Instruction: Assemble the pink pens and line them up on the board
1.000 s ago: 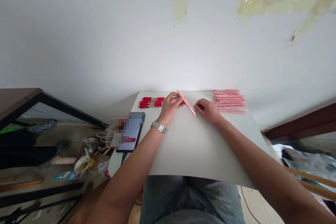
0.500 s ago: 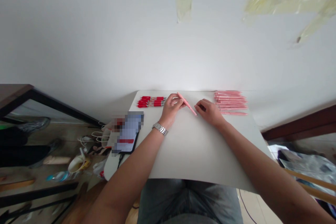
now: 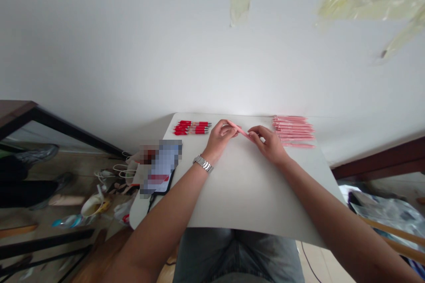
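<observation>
A slim pink pen (image 3: 244,133) is held slantwise above the white table (image 3: 242,190). My left hand (image 3: 222,138), with a metal watch at the wrist, pinches its upper left part between thumb and fingers. At the lower right end, my right hand (image 3: 268,143) is closed on the pen with thumb and fingertips, hiding that tip. Right of my right hand lies a row of pink pens (image 3: 294,130) stacked side by side. To the left of my left hand lie several red pens (image 3: 191,128) with clear middles and silver tips.
A phone (image 3: 163,168) with a blurred screen and a cable lies at the table's left edge. A white wall (image 3: 212,53) stands right behind the table. A cup (image 3: 92,205) and a bottle (image 3: 68,221) are on the floor at left. Plastic bags (image 3: 388,212) lie at right.
My right hand has moved to the pen and taken hold of its lower right end. The pen lies flatter. My left hand keeps its grip.
</observation>
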Available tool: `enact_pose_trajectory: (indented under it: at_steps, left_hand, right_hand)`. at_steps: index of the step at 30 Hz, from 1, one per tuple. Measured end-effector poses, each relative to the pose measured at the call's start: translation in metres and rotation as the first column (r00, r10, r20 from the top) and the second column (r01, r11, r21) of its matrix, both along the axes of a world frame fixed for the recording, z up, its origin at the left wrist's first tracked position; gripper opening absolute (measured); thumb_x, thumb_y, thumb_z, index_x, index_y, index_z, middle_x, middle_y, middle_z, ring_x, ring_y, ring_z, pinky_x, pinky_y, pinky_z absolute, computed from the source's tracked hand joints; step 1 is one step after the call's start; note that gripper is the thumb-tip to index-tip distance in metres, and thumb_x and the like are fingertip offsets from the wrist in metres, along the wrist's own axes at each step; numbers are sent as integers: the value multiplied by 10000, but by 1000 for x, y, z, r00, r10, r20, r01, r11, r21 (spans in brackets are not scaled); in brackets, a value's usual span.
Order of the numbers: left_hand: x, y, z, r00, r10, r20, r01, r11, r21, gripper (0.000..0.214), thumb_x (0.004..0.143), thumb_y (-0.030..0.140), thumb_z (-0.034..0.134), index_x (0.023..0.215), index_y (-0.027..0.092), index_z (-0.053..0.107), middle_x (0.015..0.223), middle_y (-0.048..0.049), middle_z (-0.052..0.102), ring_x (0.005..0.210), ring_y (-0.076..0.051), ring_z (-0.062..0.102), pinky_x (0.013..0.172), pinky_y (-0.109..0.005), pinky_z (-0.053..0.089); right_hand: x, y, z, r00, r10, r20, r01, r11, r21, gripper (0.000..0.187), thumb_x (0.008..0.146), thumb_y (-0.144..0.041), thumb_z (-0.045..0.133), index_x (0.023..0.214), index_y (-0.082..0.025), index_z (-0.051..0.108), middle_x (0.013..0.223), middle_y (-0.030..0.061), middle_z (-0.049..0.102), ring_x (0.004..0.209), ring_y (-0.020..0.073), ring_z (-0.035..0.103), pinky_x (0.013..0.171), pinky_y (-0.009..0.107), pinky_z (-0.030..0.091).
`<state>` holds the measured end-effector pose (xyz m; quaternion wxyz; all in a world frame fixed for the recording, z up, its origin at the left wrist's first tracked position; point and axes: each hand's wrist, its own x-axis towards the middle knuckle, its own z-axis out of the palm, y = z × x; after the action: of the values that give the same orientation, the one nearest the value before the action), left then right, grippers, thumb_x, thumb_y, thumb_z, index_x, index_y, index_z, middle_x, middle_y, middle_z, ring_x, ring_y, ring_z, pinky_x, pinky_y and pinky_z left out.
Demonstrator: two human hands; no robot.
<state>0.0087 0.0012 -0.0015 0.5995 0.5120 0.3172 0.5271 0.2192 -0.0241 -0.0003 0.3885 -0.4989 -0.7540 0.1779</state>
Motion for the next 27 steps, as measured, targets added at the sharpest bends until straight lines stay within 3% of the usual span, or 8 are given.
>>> enact_pose_trajectory:
  at_steps: [7, 13, 19, 27]
  left_hand:
    - [0, -2, 6, 998, -38, -59, 40, 998, 42, 330, 867, 452, 781, 983, 213, 586, 1066, -107, 783, 1100, -241, 710, 970, -405, 526]
    - [-1, -2, 7, 995, -74, -73, 79, 995, 67, 289, 882, 419, 777, 987, 198, 624, 1075, -98, 764, 1113, -242, 700, 974, -399, 533]
    - [0, 2, -2, 999, 33, 14, -33, 999, -22, 317, 833, 446, 821, 1000, 207, 699, 1050, -52, 736, 946, -176, 703, 918, -357, 561]
    - [1, 3, -3, 997, 64, 40, -63, 997, -39, 302, 842, 430, 820, 1001, 204, 700, 1022, -48, 736, 886, -154, 707, 897, -351, 573]
  right_hand:
    - [-3, -5, 3, 996, 10, -91, -21, 993, -118, 373, 1046, -518, 486, 1132, -219, 691, 918, 61, 744, 792, 196, 674, 734, 318, 505]
    - [-4, -3, -1, 999, 19, -29, -19, 1000, 15, 349, 1042, -505, 511, 1065, -223, 715, 860, 56, 706, 729, 182, 616, 679, 314, 477]
    - [0, -1, -2, 999, -23, -34, 27, 993, 113, 256, 1038, -429, 557, 1034, -217, 700, 849, 48, 640, 714, 170, 594, 653, 311, 473]
    - [5, 2, -3, 999, -34, -24, 37, 986, 165, 186, 1013, -387, 612, 1059, -232, 704, 892, 48, 632, 768, 182, 641, 711, 331, 541]
